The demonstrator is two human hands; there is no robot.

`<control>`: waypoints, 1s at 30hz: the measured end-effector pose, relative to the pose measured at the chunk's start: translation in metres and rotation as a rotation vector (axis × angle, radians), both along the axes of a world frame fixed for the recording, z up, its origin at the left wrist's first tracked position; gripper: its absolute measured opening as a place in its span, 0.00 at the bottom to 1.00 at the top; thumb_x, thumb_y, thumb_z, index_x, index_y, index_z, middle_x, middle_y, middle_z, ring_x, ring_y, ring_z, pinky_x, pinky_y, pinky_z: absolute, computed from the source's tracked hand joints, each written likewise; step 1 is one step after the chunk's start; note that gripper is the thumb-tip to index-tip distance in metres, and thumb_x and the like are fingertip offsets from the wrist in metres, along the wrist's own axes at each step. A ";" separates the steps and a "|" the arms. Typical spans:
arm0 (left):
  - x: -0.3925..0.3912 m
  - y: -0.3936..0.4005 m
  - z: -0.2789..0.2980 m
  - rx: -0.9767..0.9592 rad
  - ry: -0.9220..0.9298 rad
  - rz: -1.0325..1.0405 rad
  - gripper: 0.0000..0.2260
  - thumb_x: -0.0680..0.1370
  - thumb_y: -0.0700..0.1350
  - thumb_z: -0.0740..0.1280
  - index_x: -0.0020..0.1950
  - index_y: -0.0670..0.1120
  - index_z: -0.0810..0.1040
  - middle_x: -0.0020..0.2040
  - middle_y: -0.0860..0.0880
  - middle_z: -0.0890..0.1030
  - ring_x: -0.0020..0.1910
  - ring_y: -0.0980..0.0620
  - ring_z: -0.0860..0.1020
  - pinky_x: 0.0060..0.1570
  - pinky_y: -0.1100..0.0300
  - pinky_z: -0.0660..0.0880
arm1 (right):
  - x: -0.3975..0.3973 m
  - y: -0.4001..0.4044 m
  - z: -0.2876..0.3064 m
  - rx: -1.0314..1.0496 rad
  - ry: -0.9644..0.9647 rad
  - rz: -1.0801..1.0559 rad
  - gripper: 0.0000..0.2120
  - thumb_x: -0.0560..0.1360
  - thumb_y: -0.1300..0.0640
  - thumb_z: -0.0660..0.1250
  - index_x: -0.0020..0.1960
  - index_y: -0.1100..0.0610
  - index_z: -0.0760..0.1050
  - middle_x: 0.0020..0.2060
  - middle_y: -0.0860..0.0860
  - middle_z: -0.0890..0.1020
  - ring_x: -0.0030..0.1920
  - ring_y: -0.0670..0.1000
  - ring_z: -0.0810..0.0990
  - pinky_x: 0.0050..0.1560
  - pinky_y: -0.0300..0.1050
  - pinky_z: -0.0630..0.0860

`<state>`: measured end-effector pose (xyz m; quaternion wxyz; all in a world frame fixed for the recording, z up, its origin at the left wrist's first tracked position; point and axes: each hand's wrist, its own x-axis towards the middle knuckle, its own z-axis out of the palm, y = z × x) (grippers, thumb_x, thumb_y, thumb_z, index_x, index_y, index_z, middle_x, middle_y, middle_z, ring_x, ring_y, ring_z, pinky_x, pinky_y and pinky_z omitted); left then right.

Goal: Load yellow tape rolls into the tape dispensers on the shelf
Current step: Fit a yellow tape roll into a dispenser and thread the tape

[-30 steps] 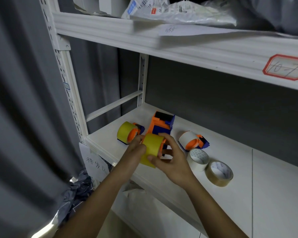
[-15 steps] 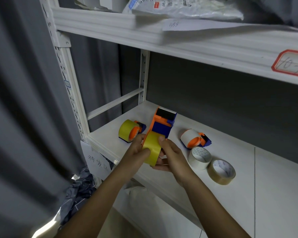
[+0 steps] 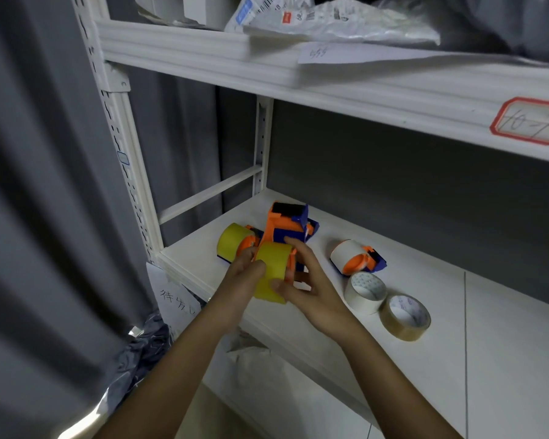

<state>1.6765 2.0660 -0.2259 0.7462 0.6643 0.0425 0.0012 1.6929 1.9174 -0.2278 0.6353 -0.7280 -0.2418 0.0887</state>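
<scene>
WHITE SHELVING BAY, LOWER SHELF IN USE

White metal shelving fills the view, backed by a dark grey wall, with a grey curtain [image 3: 38, 185] hanging at 9 o'clock. The lower shelf [image 3: 457, 359] is a flat white board with a seam line running front to back at 3 o'clock. The upper shelf [image 3: 346, 74] carries plastic-wrapped parcels [image 3: 330, 23] and a loose sheet of paper [image 3: 362, 55]; a red-bordered label [image 3: 530, 120] is fixed to its front edge at 2 o'clock. A handwritten paper tag [image 3: 175, 299] hangs from the lower shelf's front corner, above crumpled dark fabric [image 3: 146, 346] at 7 o'clock.

At centre, the left hand [image 3: 244, 280] and right hand [image 3: 311, 293] both grip a yellow tape roll [image 3: 271, 270], fingers curled round it from either side. The roll sits against the near end of an orange-and-blue tape dispenser [image 3: 286, 229], held over the shelf's front edge. Whether the roll is seated on the hub cannot be told.

Just beside it at 10 o'clock lies a second dispenser [image 3: 235, 240] loaded with yellow tape. At 3 o'clock lies a third dispenser [image 3: 357, 256] carrying a white roll. Near it rest a loose white roll [image 3: 365, 293] and a loose clear-brown roll [image 3: 404, 316], touching each other.
</scene>
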 end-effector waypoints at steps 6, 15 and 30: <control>-0.003 0.000 -0.003 0.058 -0.020 -0.050 0.20 0.79 0.36 0.54 0.60 0.58 0.73 0.54 0.53 0.81 0.53 0.55 0.80 0.54 0.59 0.76 | 0.004 0.002 0.001 0.032 0.208 -0.086 0.13 0.73 0.45 0.68 0.55 0.32 0.70 0.48 0.44 0.79 0.49 0.49 0.82 0.39 0.39 0.80; -0.005 0.001 -0.007 0.153 -0.076 -0.109 0.22 0.78 0.31 0.55 0.55 0.59 0.70 0.46 0.61 0.80 0.45 0.68 0.79 0.42 0.74 0.73 | 0.011 0.003 -0.001 0.092 0.483 -0.087 0.20 0.71 0.36 0.65 0.57 0.45 0.73 0.45 0.55 0.82 0.43 0.57 0.85 0.41 0.49 0.82; -0.007 -0.004 -0.002 0.092 -0.074 -0.075 0.17 0.72 0.55 0.66 0.60 0.62 0.70 0.56 0.57 0.79 0.54 0.59 0.78 0.52 0.63 0.74 | 0.009 0.001 0.000 0.100 0.478 -0.052 0.29 0.66 0.31 0.64 0.59 0.48 0.73 0.43 0.55 0.83 0.43 0.58 0.85 0.39 0.45 0.81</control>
